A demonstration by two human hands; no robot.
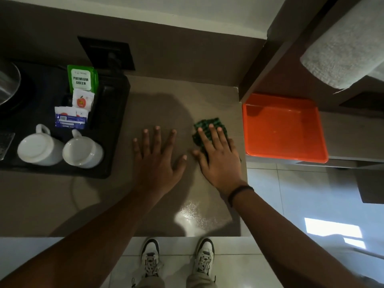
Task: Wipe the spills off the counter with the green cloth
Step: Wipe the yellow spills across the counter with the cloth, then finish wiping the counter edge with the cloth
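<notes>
Both hands lie palm-down on the worktop. Left hand: flat on bare surface, fingers spread wide, holding nothing, thumb tip near the right hand's thumb but apart. Right hand: fingers extended and only slightly apart, pressed flat on the green cloth, w/ a dark band at the wrist. Cloth is bunched under the fingers and palm, close to the worktop's right edge, its far part sticking out past the fingertips. Wet-looking sheen on the surface toward the near right corner, by the right forearm. Left side of worktop: black tray w/ two white mugs upside down and sachets standing behind them; tray's right rim is near the left hand, not touching. Just past the worktop's right edge, on a lower shelf, an orange tray, close to the cloth. Open room: bare strip btw the hands and back wall, plus the near-left area along the front edge.
</notes>
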